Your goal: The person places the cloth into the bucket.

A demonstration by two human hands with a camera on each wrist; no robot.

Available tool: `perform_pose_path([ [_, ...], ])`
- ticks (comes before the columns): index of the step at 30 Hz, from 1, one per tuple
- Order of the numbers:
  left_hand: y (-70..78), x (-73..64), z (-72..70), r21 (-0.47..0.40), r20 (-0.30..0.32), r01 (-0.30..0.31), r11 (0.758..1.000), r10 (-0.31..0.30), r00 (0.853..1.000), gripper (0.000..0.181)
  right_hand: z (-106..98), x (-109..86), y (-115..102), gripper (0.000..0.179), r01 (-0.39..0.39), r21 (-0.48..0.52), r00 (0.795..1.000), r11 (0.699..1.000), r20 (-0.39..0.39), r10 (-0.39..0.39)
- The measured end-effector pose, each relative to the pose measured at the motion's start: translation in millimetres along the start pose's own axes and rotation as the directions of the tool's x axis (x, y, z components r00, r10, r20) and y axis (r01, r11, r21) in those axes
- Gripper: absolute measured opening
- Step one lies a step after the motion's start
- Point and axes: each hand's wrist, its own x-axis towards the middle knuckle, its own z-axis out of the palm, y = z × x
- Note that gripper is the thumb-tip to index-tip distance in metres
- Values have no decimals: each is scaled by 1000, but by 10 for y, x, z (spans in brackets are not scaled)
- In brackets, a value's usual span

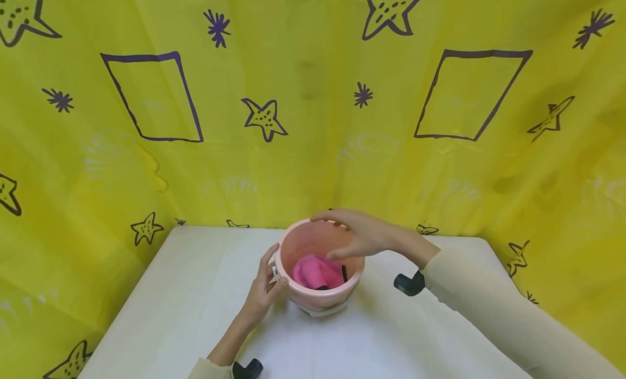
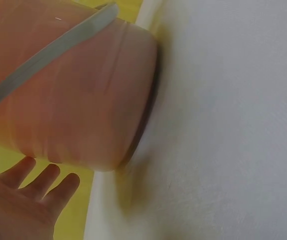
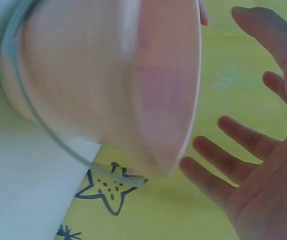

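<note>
A pink bucket (image 1: 318, 297) stands upright on the white table, with a bright pink cloth with black edging (image 1: 315, 271) lying inside it. My left hand (image 1: 264, 289) is at the bucket's left side, thumb and fingers spread against the rim and outer wall; the left wrist view shows three fingertips (image 2: 66, 186) by the wall. Over the mouth of the bucket hovers my right hand (image 1: 364, 232), fingers spread, nothing held. Its fingers (image 3: 218, 155) face the rim in the right wrist view. A pale grey handle (image 2: 53, 52) hangs down the bucket's side.
The white table (image 1: 195, 292) extends around the bucket. Behind it and along both sides hangs a yellow curtain (image 1: 313, 167) printed with dark stars and outlined shapes. Dark bands with a camera-like piece (image 1: 408, 284) sit at both wrists.
</note>
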Motion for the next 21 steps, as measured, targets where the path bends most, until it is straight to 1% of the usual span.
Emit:
perform_pose_path([
  [3,17,-12,-34,15,-2,-3,1000,3,1000,74,57,-113,15,74,-1,-28,996,1000,-86,-2],
  [6,32,-9,-78,31,-3,-18,999,19,1000,74,126,-240,46,72,-8,-46,984,999,-178,0],
  [8,34,-1,-107,39,-4,-39,998,39,999,75,180,-323,84,72,-3,-53,971,999,-241,-10],
  [13,32,4,-155,74,-7,-74,995,75,997,75,338,-519,214,75,-27,-65,930,998,-368,1],
  [17,26,-6,-182,108,-19,-82,991,84,996,75,479,-666,336,78,-60,-49,899,997,-438,33],
  [21,0,-19,-235,143,-27,-69,987,74,997,75,610,-813,460,79,-95,-22,871,995,-486,72],
])
